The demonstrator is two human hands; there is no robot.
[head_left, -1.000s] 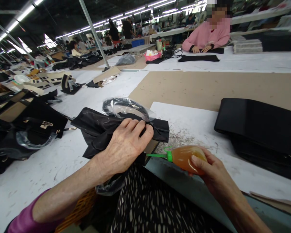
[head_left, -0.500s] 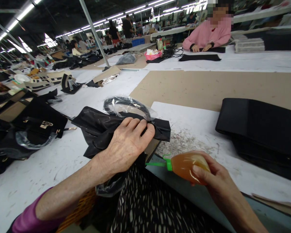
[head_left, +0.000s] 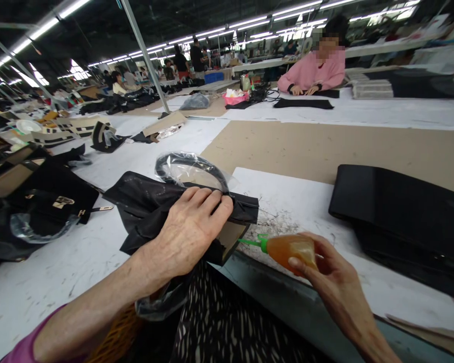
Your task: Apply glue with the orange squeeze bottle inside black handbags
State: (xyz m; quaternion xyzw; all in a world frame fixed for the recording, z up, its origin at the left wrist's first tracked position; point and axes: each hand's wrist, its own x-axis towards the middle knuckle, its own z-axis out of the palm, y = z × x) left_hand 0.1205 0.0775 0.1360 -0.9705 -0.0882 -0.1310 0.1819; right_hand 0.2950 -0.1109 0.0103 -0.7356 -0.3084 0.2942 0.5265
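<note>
My left hand (head_left: 196, 222) is closed over the upper edge of a black handbag (head_left: 144, 201), its fingers curled around the material. A plastic-wrapped handle (head_left: 191, 169) arches up behind my knuckles. Under the edge, a beige inner side of the bag shows at the right end. My right hand (head_left: 325, 267) grips a squeeze bottle (head_left: 289, 252) of amber liquid, tilted so its green nozzle points left. The nozzle tip is at the bag's lower right corner; whether it touches cannot be made out.
Black folded panels (head_left: 397, 222) lie on the right of the white table (head_left: 295, 196). Other black bags (head_left: 60, 191) with metal clasps stand at the left. Across the table a person in a pink top (head_left: 316, 70) handles black strips (head_left: 302, 103). A metal pole (head_left: 146, 55) rises behind.
The bottle's nozzle has come up slightly to the bag's right corner, and the bag's end is turned to show more beige. The view has shifted a little.
</note>
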